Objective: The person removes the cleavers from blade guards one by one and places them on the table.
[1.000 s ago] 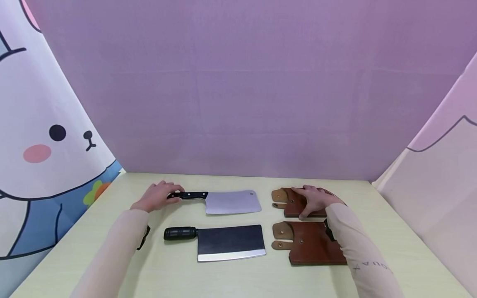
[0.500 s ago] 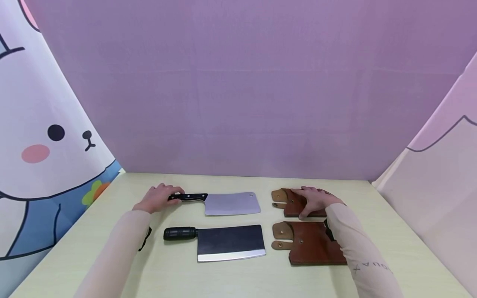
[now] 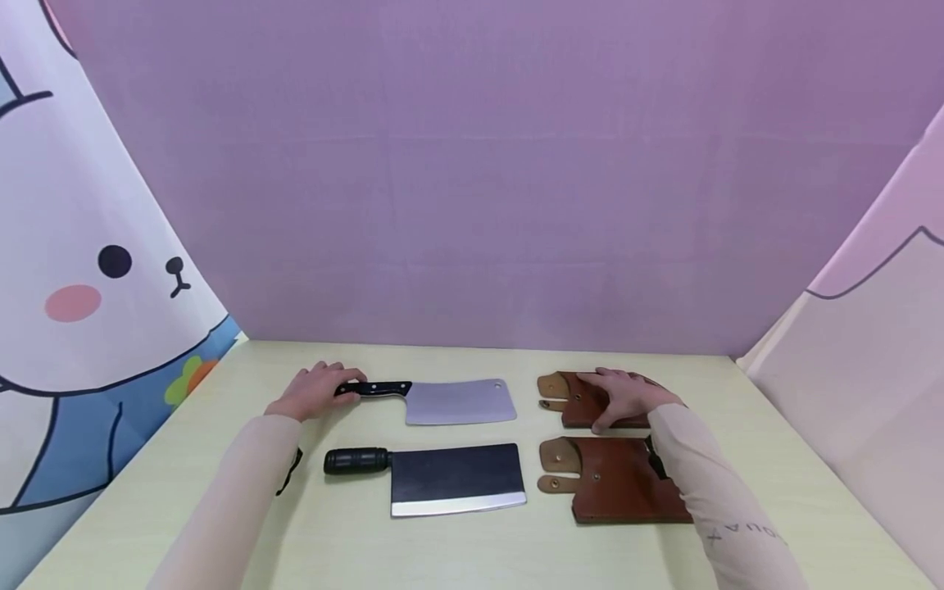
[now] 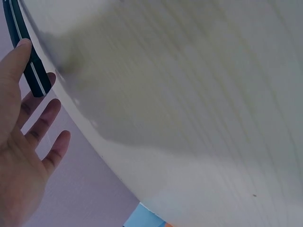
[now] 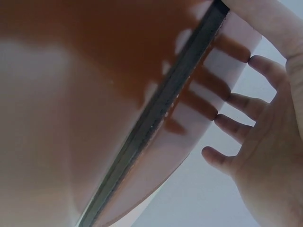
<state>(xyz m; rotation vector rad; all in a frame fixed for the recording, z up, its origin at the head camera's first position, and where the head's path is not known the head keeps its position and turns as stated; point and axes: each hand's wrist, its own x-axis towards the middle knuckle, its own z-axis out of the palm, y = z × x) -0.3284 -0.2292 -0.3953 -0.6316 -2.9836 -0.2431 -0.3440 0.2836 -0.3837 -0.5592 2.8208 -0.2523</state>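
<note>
My left hand [image 3: 315, 392] pinches the black riveted handle of a silver cleaver [image 3: 460, 403], which lies on the table with its blade toward the right. In the left wrist view, the thumb presses the handle [image 4: 29, 59] and the other fingers spread out beside it. Over at the back right, my right hand [image 3: 628, 395] spans a brown leather sheath [image 3: 583, 403]. Its thumb is at the near edge, and its fingertips [image 5: 222, 120] touch the far edge in the right wrist view. The hand and sleeve cover part of this sheath.
Nearer on the pale table [image 3: 442, 557] lies a second cleaver [image 3: 457, 475], dark-bladed with a black ribbed handle. To its right is a larger brown leather sheath [image 3: 619, 483], partly under the right sleeve. A purple backdrop [image 3: 472, 180] rises behind the table, with printed cloth at both sides.
The left hand and forearm have shifted very slightly to the right along the cleaver's handle. The right hand stays on the sheath, with no clear movement.
</note>
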